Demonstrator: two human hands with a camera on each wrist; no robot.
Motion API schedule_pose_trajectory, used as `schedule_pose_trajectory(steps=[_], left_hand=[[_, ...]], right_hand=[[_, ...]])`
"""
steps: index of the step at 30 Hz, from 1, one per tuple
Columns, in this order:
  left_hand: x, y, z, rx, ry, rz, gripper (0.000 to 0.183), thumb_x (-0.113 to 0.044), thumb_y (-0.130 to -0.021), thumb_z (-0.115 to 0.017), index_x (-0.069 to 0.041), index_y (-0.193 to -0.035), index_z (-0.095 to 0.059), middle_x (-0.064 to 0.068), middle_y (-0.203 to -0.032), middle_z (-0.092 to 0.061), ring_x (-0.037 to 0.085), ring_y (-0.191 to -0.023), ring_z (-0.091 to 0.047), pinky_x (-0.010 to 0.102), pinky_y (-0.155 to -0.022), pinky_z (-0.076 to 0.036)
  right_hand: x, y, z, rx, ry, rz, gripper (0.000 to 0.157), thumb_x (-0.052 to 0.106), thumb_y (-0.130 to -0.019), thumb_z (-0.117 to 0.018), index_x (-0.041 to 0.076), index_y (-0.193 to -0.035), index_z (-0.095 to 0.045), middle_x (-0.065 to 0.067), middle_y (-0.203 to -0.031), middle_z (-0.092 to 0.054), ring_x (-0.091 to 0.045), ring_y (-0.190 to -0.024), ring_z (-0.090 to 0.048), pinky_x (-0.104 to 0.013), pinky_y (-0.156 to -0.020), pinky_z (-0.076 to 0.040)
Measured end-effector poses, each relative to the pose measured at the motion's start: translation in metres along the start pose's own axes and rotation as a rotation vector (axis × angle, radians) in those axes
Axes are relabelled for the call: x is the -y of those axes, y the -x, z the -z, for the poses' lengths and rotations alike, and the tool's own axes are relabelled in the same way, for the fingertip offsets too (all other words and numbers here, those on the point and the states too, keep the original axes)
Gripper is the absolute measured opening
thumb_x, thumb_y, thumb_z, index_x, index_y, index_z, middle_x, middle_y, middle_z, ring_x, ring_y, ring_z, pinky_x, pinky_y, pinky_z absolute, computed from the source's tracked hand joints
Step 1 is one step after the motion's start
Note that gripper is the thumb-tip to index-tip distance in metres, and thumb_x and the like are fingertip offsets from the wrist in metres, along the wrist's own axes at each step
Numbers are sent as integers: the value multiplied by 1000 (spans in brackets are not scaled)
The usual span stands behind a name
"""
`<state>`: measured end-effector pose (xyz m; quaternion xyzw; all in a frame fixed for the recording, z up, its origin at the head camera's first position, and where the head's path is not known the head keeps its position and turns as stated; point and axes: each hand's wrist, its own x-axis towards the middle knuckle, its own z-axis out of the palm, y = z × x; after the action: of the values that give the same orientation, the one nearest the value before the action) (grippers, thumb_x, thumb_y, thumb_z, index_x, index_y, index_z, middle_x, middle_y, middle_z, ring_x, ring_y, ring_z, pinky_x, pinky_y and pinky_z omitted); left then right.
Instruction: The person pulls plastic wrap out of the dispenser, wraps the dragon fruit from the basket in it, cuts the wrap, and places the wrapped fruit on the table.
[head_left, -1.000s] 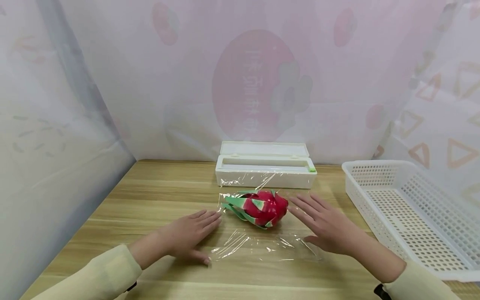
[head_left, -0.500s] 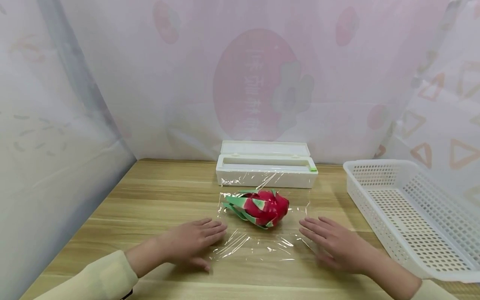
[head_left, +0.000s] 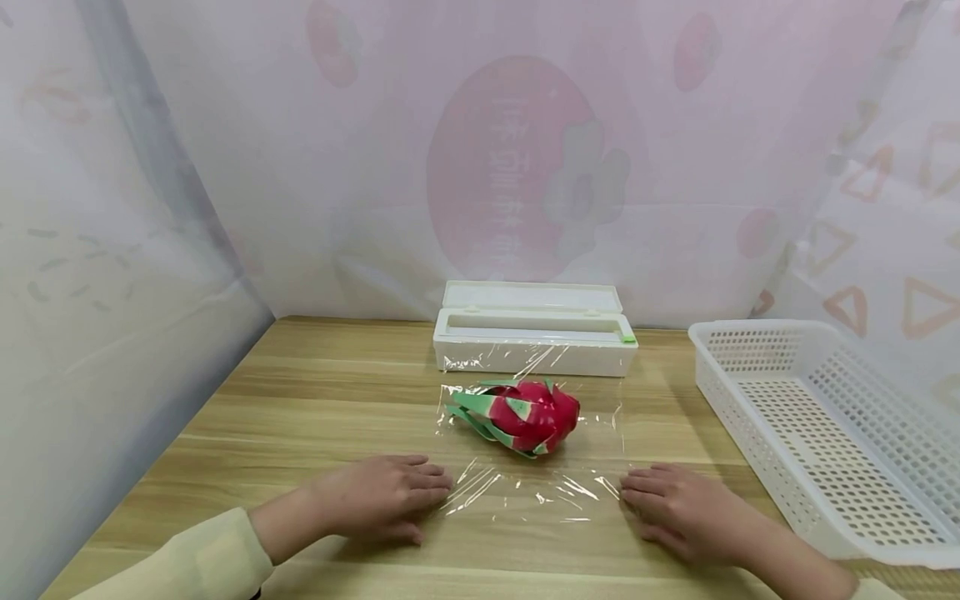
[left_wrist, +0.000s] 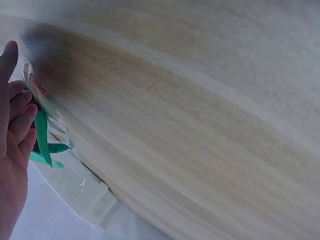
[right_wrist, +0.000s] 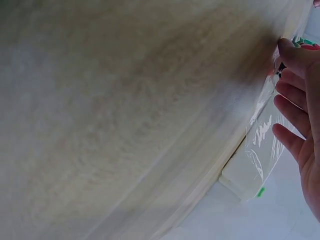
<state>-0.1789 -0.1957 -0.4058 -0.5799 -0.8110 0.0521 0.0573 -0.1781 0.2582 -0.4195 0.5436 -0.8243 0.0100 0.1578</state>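
Observation:
A red dragon fruit (head_left: 536, 417) with green scales lies on its side, its leafy end to the left, and appears to rest on clear cling film (head_left: 517, 496). The film runs forward from a white wrap dispenser box (head_left: 536, 358), its lid raised. My left hand (head_left: 382, 500) is palm down at the film's near left edge, fingers loosely extended. At the near right edge is my right hand (head_left: 686, 510), its fingers slightly bent. Both wrist views show thumb and fingers apart; whether the fingertips touch the film I cannot tell.
On the right stands a white perforated plastic basket (head_left: 825, 533). The wood-grain table (head_left: 300, 392) ends at a printed cloth backdrop (head_left: 360, 208) behind the box, with more cloth at both sides.
My right hand has drawn back from beside the fruit toward the film's near right corner. My left hand has shifted slightly nearer to me. Fruit and box have stayed put.

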Motion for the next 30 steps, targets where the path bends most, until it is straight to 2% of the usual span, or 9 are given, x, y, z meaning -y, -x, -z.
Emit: schedule_pose_trajectory(steps=[13, 19, 30], left_hand=[[-2, 2, -5, -36, -5, -15, 35, -32, -94, -65, -8, -119, -69, 3, -123, -65, 13, -113, -60, 36, -99, -45], [-1, 0, -8, -81, -19, -34, 27, -25, -91, -69, -10, -112, -72, 0, -117, -68, 11, -108, -63, 34, -96, -48], [-2, -4, -8, -127, -11, -23, 10, -19, -91, -69, -15, -99, -74, -3, -110, -70, 11, -100, -65, 28, -88, -51]], right_hand=[[-2, 5, -4, -55, 8, 46, 32, 23, -81, -78, 8, -108, -73, -3, -110, -70, -19, -100, -66, -41, -83, -53], [-2, 5, -4, -85, -1, 69, 28, 23, -83, -76, 7, -106, -73, -3, -106, -71, -18, -97, -66, -40, -81, -53], [-1, 4, -6, -71, -24, 22, 24, 20, -83, -76, 9, -104, -75, -2, -104, -72, -17, -94, -67, -39, -80, -54]])
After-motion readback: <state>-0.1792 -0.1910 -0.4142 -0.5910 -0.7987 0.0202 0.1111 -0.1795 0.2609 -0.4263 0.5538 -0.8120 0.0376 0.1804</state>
